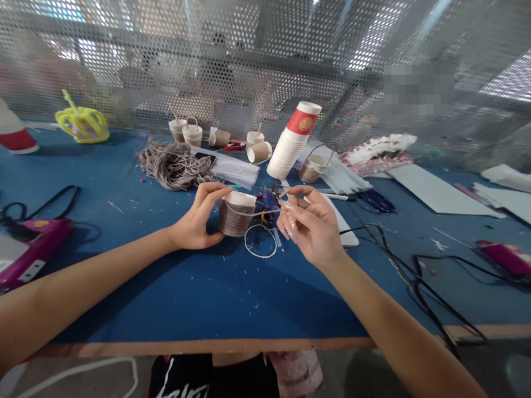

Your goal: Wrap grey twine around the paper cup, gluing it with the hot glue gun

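My left hand [202, 218] grips a small paper cup [237, 215] from its left side, thumb below and fingers at the top. Brown cord covers most of the cup, and a white band shows at its rim. From the cup a strand of cord [265, 212] stretches right to my right hand [309, 224], which pinches it between thumb and fingers. A thin white ring [260, 241] lies on the blue table just right of the cup. Behind the strand sits a blue tool [270, 209], partly hidden.
A heap of brown cord [174, 163] lies behind my left hand. A tall stack of paper cups [293, 141] leans behind my right hand, beside a cord-wrapped basket [315, 167]. Black cables [398, 271] run along the right; a purple power strip [35, 251] is at left.
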Motion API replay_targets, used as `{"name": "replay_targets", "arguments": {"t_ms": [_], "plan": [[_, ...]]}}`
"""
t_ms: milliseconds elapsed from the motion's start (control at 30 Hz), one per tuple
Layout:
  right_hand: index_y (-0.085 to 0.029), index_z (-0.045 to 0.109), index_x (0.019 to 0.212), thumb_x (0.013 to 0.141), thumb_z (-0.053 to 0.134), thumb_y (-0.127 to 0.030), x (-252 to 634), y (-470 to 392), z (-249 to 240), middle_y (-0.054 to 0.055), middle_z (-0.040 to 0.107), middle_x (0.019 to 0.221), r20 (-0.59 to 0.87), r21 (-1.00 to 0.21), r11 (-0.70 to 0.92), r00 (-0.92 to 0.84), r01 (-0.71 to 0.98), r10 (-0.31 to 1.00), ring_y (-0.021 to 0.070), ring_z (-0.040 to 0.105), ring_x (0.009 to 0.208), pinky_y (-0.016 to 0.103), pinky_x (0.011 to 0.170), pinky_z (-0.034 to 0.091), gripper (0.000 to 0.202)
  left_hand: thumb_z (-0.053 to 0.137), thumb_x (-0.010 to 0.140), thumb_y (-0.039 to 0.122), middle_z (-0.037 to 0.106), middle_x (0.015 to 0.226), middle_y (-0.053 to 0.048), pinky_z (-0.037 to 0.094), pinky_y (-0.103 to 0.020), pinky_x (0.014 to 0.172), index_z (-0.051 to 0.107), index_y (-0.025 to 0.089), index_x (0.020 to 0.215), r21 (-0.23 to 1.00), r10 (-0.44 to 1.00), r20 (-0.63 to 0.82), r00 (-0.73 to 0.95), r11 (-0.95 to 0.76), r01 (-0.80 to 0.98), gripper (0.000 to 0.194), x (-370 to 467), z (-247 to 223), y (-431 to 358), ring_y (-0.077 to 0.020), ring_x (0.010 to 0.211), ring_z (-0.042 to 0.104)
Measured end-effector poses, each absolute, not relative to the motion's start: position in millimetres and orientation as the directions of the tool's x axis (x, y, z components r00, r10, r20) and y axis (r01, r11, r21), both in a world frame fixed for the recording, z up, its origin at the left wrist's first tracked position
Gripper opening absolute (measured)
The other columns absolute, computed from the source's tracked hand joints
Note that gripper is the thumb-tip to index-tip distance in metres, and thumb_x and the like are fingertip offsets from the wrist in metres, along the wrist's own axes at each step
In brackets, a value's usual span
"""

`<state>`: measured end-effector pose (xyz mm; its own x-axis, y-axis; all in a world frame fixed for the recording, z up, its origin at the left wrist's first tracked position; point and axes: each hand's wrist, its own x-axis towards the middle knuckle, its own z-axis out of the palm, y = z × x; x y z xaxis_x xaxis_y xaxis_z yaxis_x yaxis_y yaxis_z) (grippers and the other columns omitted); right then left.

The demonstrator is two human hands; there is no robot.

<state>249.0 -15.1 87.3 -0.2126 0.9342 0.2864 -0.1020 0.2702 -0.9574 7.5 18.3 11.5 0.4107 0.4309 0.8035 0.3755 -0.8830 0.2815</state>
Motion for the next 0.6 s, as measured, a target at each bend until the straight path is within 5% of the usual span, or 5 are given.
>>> {"name": "replay_targets", "arguments": {"t_ms": [333, 600], "plan": [[-0.028, 0.053, 0.088, 0.079, 0.066, -0.029, 252.9, -8.9, 84.2, -0.011, 0.047, 0.051, 0.362, -0.930, 0.348, -0.122, -0.123, 0.924, 0.0085, 0.040, 0.037, 0.030, 0.043, 0.036, 0.015, 0.077, 0.069, 0.022, 0.046, 0.130, -0.014, 0.056, -0.054, 0.099, 0.028, 0.025, 0.150, 0.231, 0.355, 0.845, 0.400, -0.917, 0.325, 0.095, 8.7, 8.6, 21.3, -0.0318, 0.124, 0.048], [-0.025, 0.058, 0.085, 0.080, 0.065, -0.021, 255.3, -4.8, 76.8, -0.011, 0.053, 0.049, 0.356, -0.924, 0.325, -0.144, -0.203, 0.923, 0.0075, 0.042, 0.034, 0.027, 0.040, 0.035, 0.010, 0.083, 0.074, 0.042, 0.048, 0.129, -0.016, 0.061, -0.049, 0.092, 0.028, 0.025, 0.148, 0.210, 0.342, 0.840, 0.420, -0.920, 0.330, 0.095, 8.0, 8.7, 22.7, -0.0304, 0.122, 0.053]]}}
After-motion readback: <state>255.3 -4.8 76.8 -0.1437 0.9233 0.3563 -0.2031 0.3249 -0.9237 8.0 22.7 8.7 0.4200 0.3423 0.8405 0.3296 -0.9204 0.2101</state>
